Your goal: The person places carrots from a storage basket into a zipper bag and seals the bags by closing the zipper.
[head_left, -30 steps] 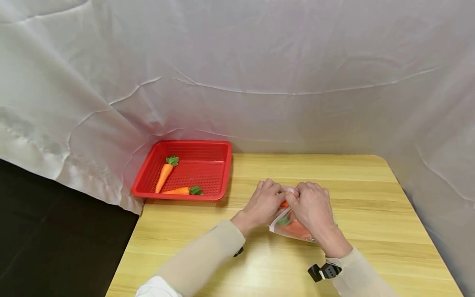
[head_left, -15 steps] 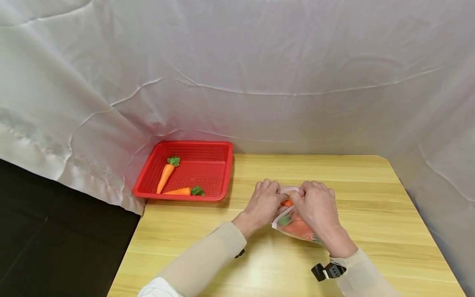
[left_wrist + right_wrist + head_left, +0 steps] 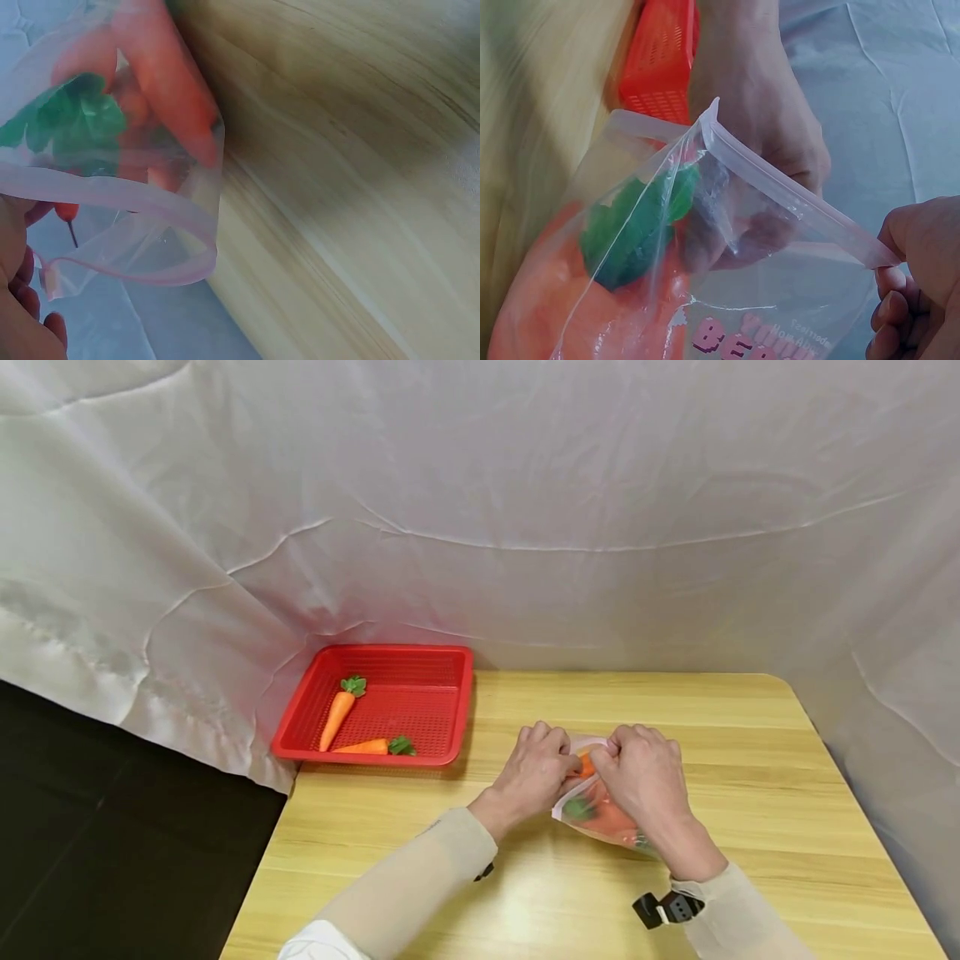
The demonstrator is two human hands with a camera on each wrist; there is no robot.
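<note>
- One white cloth backdrop (image 3: pixel 525 485), wrinkled and draped, closes in the back and sides.
- One tabletop (image 3: pixel 750 760) of pale wood with straight grain and a rounded corner carries everything.
- One red plastic basket (image 3: pixel 420 656), shallow, rectangular and perforated, sits at the far left corner.
- Two loose carrots (image 3: pixel 336 720) with green leafy tops lie inside that basket, apart from each other.
- One clear plastic zip bag (image 3: pixel 600 814), soft, with a pinkish seal strip, lies on the tabletop in the middle, between the hands; orange carrot shapes and a green top show through it, their count unclear.
- Two hands: the left hand (image 3: pixel 534 768) pinches the bag's mouth on one side, and the right hand (image 3: pixel 645 772) pinches the opposite edge, fingers curled.
</note>
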